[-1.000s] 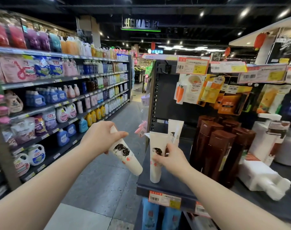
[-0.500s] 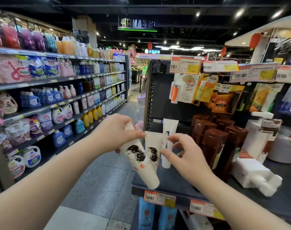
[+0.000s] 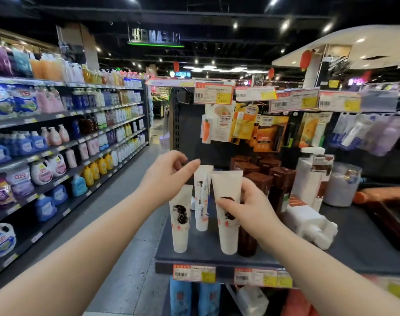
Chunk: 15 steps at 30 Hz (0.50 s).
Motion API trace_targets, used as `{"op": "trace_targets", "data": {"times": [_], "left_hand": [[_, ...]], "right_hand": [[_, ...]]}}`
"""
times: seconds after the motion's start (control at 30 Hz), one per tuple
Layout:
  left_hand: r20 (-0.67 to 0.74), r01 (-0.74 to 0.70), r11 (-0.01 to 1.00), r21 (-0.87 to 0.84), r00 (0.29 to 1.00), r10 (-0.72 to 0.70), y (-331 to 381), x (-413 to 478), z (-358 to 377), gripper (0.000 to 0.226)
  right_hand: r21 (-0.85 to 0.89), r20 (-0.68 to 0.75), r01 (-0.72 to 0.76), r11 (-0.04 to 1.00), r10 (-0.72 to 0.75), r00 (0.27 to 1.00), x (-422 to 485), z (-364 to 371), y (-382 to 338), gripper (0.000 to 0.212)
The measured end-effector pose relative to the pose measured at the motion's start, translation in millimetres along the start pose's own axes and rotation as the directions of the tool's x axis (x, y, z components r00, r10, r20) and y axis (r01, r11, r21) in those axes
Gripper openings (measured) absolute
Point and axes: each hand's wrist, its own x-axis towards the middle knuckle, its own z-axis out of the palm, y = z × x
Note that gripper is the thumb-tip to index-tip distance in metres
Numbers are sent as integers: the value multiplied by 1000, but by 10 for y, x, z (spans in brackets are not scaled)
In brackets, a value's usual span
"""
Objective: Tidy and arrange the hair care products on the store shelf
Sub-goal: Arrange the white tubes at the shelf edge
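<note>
Three white hair-care tubes stand cap-down on the dark end-cap shelf [image 3: 208, 254], long axes near vertical, crimped ends up. The left tube [image 3: 180, 221] stands at the shelf's front left corner, its printed hair motif facing the aisle; a second ago it was tilted in the air in the left hand, off the shelf edge. It now stands on the shelf, so that placement looks done. The left hand [image 3: 166, 179] hovers just above its crimp with fingers loosened and curled, holding nothing. The right tube [image 3: 227, 212] leans slightly, top toward the left; the right hand [image 3: 251, 209] grasps its middle between thumb and fingers, where half a second ago it was only reaching, fingers spread. The rear tube [image 3: 202, 199] stands between and behind the two, its face turned partly sideways. Brown bottles [image 3: 274, 179] crowd just beside the right tube; white pump bottles [image 3: 308, 222] lie on their sides further right. Price tags [image 3: 194, 272] line the shelf front.
</note>
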Motion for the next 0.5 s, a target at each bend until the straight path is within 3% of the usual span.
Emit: {"op": "trace_targets", "data": {"times": [0.13, 0.27, 0.37, 0.5], "left_hand": [[100, 252, 935, -249, 967, -234, -365, -168, 144, 77], [248, 400, 875, -272, 908, -338, -674, -354, 387, 90], [347, 448, 861, -239, 868, -356, -858, -434, 566, 74], [318, 422, 888, -183, 880, -353, -988, -481, 723, 46]], "right_hand": [[34, -31, -81, 996, 82, 996, 114, 168, 173, 41], [49, -12, -126, 991, 126, 992, 204, 323, 305, 39], [5, 38, -160, 987, 159, 986, 252, 387, 414, 40], [-34, 82, -165, 986, 168, 982, 295, 384, 502, 47]]}}
